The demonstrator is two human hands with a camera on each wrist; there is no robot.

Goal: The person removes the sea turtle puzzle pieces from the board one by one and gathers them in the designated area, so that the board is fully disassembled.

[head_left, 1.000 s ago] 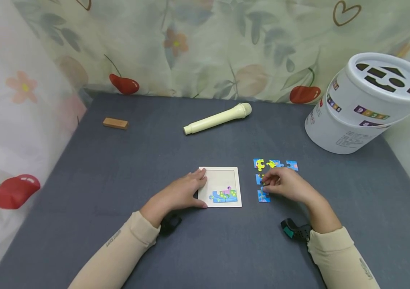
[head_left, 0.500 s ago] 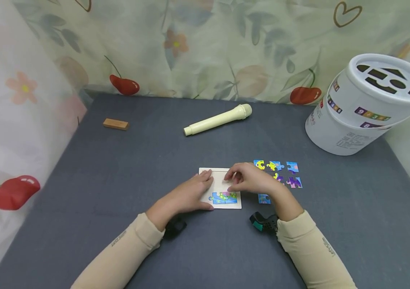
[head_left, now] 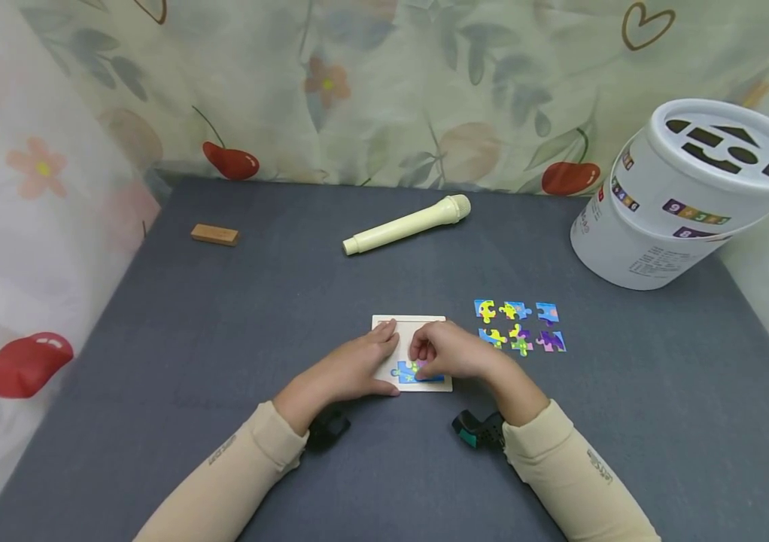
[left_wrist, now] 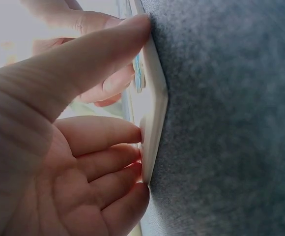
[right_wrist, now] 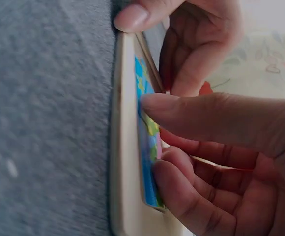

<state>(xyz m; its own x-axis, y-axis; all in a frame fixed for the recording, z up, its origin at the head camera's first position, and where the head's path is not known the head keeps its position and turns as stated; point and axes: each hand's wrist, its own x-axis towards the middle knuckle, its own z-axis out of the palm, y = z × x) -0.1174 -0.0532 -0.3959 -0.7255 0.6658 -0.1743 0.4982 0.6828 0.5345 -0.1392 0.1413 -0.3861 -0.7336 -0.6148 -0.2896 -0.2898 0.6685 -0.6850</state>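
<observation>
In the head view my left hand (head_left: 359, 363) rests on the left side of a pale square puzzle tray (head_left: 448, 387). Its thumb is at the near corner and its fingers lie on the rim farther back. My right hand (head_left: 457, 351) is over the tray, with thumb and index finger at a blue puzzle piece (right_wrist: 141, 81) and its neighbours inside. Blue, yellow-green and pink parts show between those fingertips in the right wrist view. The outline of the pinched piece is partly hidden. Right of the tray lie several loose puzzle pieces (head_left: 520, 340) in two rows.
A cream toy microphone (head_left: 408, 224) lies behind the tray. At the far left of the dark table is a small wooden block (head_left: 215, 235). A white tub (head_left: 669, 218) with a slotted lid stands at the back right. Patterned curtain encloses the table's back and sides.
The right hand has moved left from the loose pieces onto the tray, then slightly nearer. A blue loose piece nearest the front is gone from its spot. The left hand has shifted slightly right.
</observation>
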